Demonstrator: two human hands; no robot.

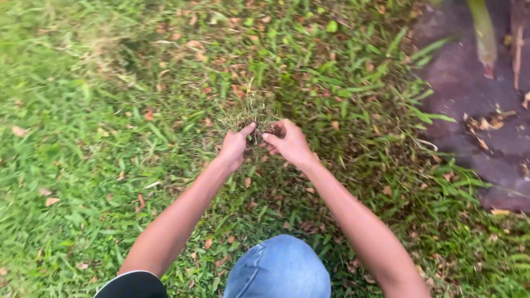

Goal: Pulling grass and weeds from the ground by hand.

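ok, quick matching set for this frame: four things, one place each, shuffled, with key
Things:
1. grass tuft
2. left hand
3. denim-clad knee
4. dark paved patch

Places:
A. top right corner
B. bottom centre
C. pinched between both hands, right hand included
D. just left of the tuft's base

Pairs: 1-C, 2-D, 3-B, 4-A

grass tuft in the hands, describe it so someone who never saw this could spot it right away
Start at the dark purple paving on the right and move left across the lawn. The grass tuft sits where the left hand and right hand meet. It is a pale, dry clump, unlike the flat green blades around it.
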